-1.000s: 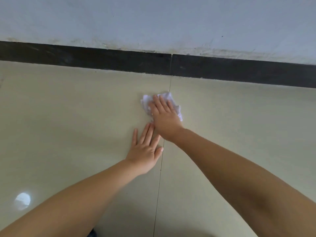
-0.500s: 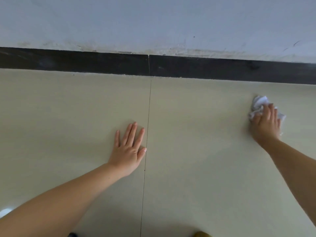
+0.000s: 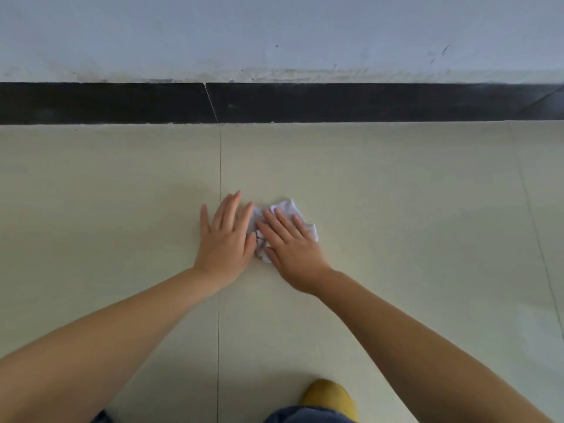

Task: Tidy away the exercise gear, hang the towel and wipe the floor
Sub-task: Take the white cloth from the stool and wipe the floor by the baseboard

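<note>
Cloth, pressed under my flat right hand, may bunch against my flat, empty left hand braced just left, leaving floor unwiped.

The floor was laid in large, pale beige tiles with a slight sheen, a thin grout line running straight toward the wall. A black skirting band ran along the base, jointed once. Above it the wall was bluish white, scuffed and stained near its foot.
</note>
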`<act>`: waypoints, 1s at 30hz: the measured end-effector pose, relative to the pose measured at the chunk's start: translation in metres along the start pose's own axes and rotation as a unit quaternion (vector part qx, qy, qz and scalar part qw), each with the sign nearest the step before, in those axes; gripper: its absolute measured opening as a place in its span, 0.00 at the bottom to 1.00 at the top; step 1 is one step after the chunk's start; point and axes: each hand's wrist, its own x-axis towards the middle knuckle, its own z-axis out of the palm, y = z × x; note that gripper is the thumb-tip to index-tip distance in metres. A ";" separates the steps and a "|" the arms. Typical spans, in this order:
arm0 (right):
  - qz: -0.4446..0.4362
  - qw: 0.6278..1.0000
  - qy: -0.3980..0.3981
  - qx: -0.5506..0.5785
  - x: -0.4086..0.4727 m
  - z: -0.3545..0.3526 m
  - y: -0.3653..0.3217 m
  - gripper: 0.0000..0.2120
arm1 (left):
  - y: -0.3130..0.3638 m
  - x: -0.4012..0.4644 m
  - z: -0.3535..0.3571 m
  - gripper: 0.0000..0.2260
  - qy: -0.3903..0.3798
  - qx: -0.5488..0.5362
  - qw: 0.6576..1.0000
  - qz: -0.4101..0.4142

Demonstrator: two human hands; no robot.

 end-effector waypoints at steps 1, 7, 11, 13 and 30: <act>-0.012 1.000 -0.009 -0.004 -0.008 0.000 0.018 0.23 | 0.008 0.006 -0.001 0.23 0.001 -0.005 1.000 0.013; 0.265 0.960 0.074 0.043 -0.067 -0.038 0.159 0.27 | 0.029 0.026 0.013 0.29 -0.095 -0.015 0.995 0.001; 0.329 0.943 0.024 0.046 -0.081 -0.051 0.194 0.35 | 0.031 0.031 0.008 0.30 -0.199 -0.019 0.980 -0.013; 0.349 0.935 0.013 0.059 -0.076 -0.054 0.186 0.37 | 0.030 0.033 0.004 0.31 -0.228 -0.035 0.973 -0.017; 0.356 0.928 -0.058 0.095 -0.067 -0.067 0.190 0.44 | 0.023 0.040 0.000 0.32 -0.286 -0.055 0.957 -0.016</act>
